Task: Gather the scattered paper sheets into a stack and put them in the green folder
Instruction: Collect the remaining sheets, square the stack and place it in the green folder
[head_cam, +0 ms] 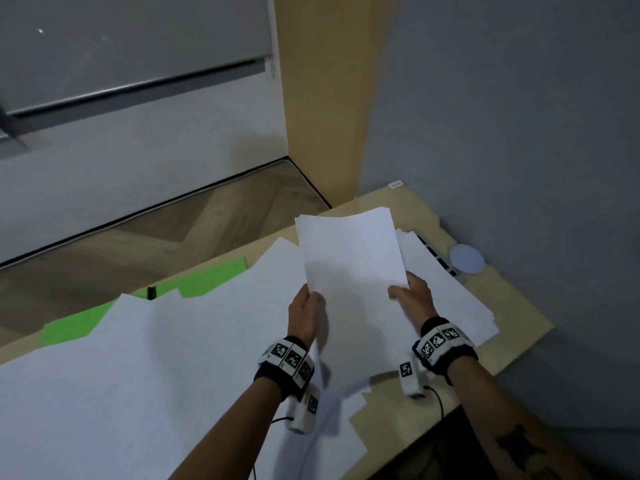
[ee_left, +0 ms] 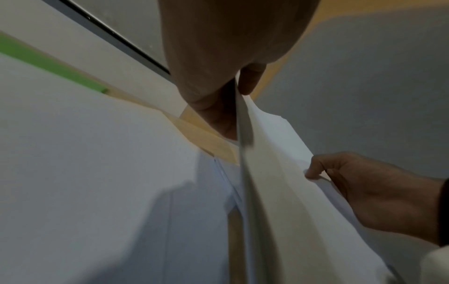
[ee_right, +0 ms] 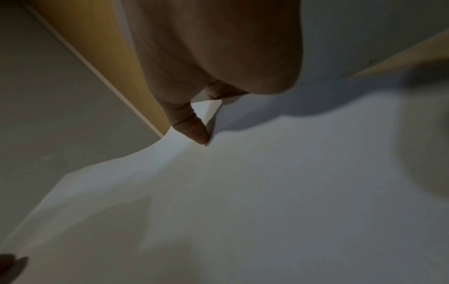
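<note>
A thin stack of white sheets (head_cam: 353,271) is held lifted above the wooden table (head_cam: 512,306), its far end tilted up. My left hand (head_cam: 306,308) pinches its left edge, thumb on top; the left wrist view shows this hand (ee_left: 233,92) clamped on the stack's edge (ee_left: 245,134). My right hand (head_cam: 408,289) pinches the right edge; its thumb (ee_right: 194,126) presses the top sheet (ee_right: 243,192). Several loose sheets (head_cam: 156,358) cover most of the table. The green folder (head_cam: 204,278) lies at the far left, partly buried under the sheets.
A pale blue round disc (head_cam: 467,258) and a dark striped object (head_cam: 436,252) lie at the table's far right corner by the grey wall. A small black item (head_cam: 151,292) stands on the folder. The wood floor (head_cam: 156,237) lies beyond the far edge.
</note>
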